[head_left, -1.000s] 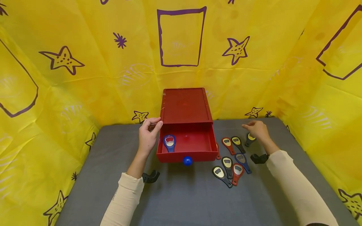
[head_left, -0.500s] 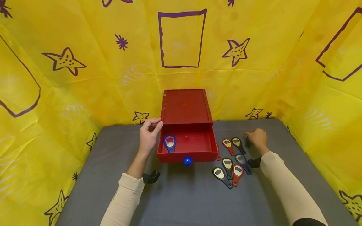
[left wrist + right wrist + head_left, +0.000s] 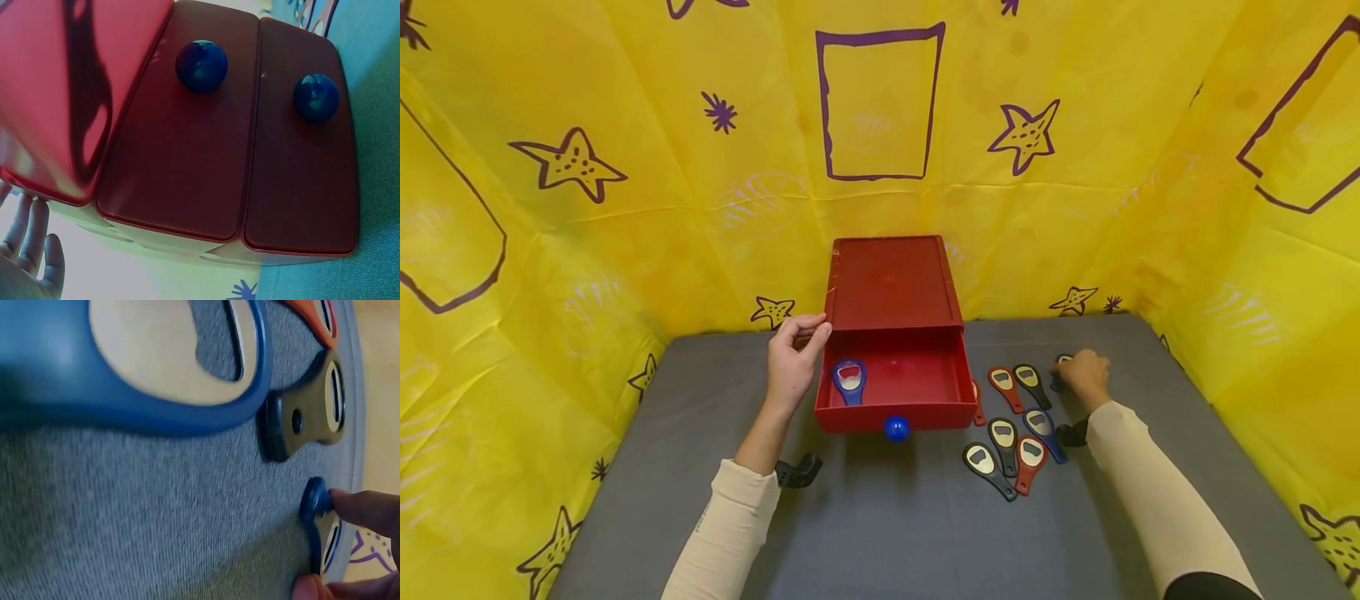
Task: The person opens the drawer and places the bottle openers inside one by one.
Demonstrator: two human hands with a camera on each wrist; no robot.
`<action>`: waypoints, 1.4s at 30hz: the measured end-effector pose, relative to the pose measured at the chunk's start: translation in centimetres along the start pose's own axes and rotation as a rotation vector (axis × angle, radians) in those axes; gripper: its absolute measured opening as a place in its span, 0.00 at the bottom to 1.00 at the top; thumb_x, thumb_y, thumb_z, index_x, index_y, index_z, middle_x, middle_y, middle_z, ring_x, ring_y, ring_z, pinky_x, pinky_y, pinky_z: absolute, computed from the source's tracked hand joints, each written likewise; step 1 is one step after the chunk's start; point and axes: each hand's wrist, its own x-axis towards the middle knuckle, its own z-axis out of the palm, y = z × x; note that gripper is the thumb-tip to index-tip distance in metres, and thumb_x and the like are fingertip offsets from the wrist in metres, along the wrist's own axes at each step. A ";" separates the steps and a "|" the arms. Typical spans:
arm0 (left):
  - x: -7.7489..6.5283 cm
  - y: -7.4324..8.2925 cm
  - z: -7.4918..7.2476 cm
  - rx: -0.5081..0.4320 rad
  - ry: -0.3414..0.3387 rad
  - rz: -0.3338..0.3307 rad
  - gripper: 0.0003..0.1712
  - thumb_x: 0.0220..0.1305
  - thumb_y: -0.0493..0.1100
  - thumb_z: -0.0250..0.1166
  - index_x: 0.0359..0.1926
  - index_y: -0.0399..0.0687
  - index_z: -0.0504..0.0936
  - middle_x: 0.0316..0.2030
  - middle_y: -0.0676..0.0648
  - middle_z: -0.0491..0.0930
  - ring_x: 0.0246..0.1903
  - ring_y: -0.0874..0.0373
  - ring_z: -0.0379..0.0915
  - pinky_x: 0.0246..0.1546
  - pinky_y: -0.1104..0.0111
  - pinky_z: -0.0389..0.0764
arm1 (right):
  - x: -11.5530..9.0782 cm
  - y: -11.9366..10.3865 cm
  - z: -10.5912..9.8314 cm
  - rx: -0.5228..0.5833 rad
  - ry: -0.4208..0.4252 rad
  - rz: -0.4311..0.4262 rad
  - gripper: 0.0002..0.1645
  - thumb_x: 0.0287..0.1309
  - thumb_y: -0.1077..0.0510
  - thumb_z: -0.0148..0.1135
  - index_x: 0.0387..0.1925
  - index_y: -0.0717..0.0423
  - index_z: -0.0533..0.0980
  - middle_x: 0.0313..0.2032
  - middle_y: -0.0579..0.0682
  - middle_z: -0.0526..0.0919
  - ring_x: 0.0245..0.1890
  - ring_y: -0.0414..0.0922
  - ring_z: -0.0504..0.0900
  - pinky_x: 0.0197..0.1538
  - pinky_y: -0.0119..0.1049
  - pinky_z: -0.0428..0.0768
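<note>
My right hand (image 3: 1086,377) is at the far right of the table, thumb and finger pinching a dark bottle opener (image 3: 315,503) from two sides; it looks bluish in the right wrist view. Part of that opener is behind the fingers. My left hand (image 3: 792,362) is held with its fingers loosely extended, fingertips right at the left side of a red drawer cabinet (image 3: 891,283). The cabinet's top drawer (image 3: 857,419) is pulled out, and a blue bottle opener (image 3: 850,381) lies in its left part.
Several bottle openers lie right of the cabinet, among them a black one (image 3: 1028,383), a red one (image 3: 1030,454) and a blue one (image 3: 1040,423). Two lower drawers with blue knobs (image 3: 201,67) are closed. Yellow patterned cloth (image 3: 880,208) stands behind the grey table (image 3: 880,533).
My right hand has come down onto the far-right bottle opener and now pinches it. The left hand has stayed at the cabinet's side.
</note>
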 end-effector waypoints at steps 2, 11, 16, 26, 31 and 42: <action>0.0 0.1 -0.1 -0.001 0.000 -0.002 0.15 0.64 0.33 0.63 0.49 0.25 0.79 0.45 0.31 0.76 0.35 0.72 0.73 0.42 0.82 0.76 | 0.1 0.1 -0.1 -0.014 -0.009 -0.005 0.37 0.55 0.54 0.64 0.49 0.88 0.69 0.51 0.81 0.71 0.55 0.73 0.66 0.57 0.61 0.70; -0.1 0.2 -0.3 -0.004 -0.005 -0.018 0.16 0.65 0.35 0.63 0.50 0.26 0.79 0.46 0.33 0.75 0.37 0.70 0.72 0.42 0.82 0.76 | 0.1 0.5 -0.5 -0.051 -0.020 -0.086 0.29 0.50 0.58 0.62 0.42 0.85 0.73 0.47 0.81 0.74 0.51 0.74 0.71 0.53 0.62 0.73; -0.1 0.3 -0.3 0.001 -0.006 -0.012 0.16 0.65 0.35 0.63 0.50 0.26 0.79 0.46 0.32 0.76 0.36 0.70 0.73 0.44 0.77 0.78 | -0.7 0.6 -0.7 -0.058 -0.005 -0.094 0.26 0.49 0.60 0.60 0.39 0.85 0.73 0.45 0.80 0.75 0.50 0.75 0.73 0.52 0.63 0.73; -0.3 0.3 -0.2 0.003 -0.004 -0.011 0.16 0.65 0.35 0.63 0.49 0.26 0.79 0.47 0.32 0.76 0.37 0.70 0.72 0.42 0.81 0.76 | -1.9 1.1 -1.0 -0.092 -0.020 -0.113 0.25 0.48 0.60 0.59 0.38 0.83 0.74 0.45 0.80 0.76 0.50 0.75 0.73 0.52 0.63 0.73; -0.4 0.3 -0.2 -0.002 -0.007 -0.027 0.16 0.65 0.35 0.63 0.50 0.27 0.79 0.47 0.33 0.76 0.37 0.69 0.72 0.42 0.81 0.77 | -2.0 1.6 -1.0 -0.105 -0.042 -0.123 0.25 0.46 0.59 0.61 0.37 0.82 0.74 0.43 0.79 0.77 0.47 0.75 0.75 0.49 0.62 0.75; -0.3 0.1 -0.1 -0.019 -0.013 -0.022 0.16 0.65 0.36 0.63 0.50 0.27 0.79 0.47 0.32 0.75 0.37 0.69 0.73 0.43 0.82 0.77 | -2.3 3.0 -1.0 -0.017 -0.017 -0.114 0.21 0.45 0.55 0.70 0.10 0.61 0.70 0.20 0.58 0.74 0.31 0.62 0.76 0.36 0.54 0.73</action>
